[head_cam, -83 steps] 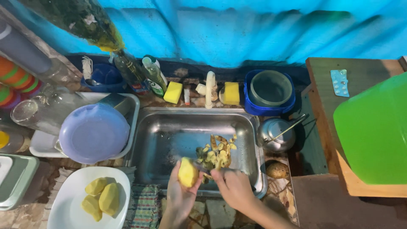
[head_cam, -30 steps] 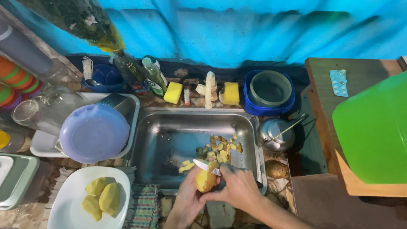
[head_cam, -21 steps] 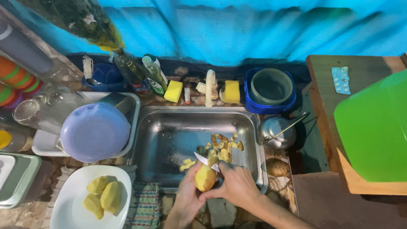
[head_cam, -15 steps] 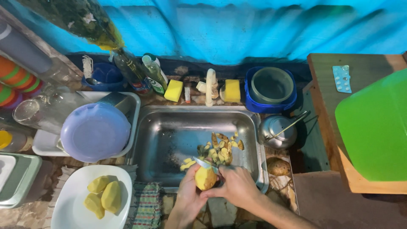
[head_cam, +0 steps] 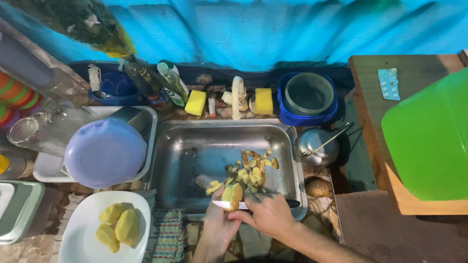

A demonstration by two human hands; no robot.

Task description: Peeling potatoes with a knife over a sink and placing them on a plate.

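The left hand [head_cam: 218,225] comes up from the bottom edge, its fingers curled around a half-peeled potato [head_cam: 232,195], pinching it from below and behind. The potato sits at the fingertips, above the near rim of the sink [head_cam: 185,146], with its long axis running roughly away from the person. The side facing the camera is part pale yellow flesh, part brown skin.

The right hand [head_cam: 267,214] lies just to the right of the potato, fingers pressed together around the dark handle of a knife [head_cam: 234,206]. The blade points left and crosses under the near end of the potato, touching it. The two hands meet at the potato; the left one bears it and the right one works on it from the right.

Just beyond the potato, inside the sink, lies a heap of peels [head_cam: 248,170]. To the right of the sink, on the counter, rests an unpeeled potato [head_cam: 319,187], near the right hand. Behind it stands a small metal kettle [head_cam: 317,147]. To the left, well apart from the hands, a white plate [head_cam: 83,243] holds peeled potatoes [head_cam: 118,228].
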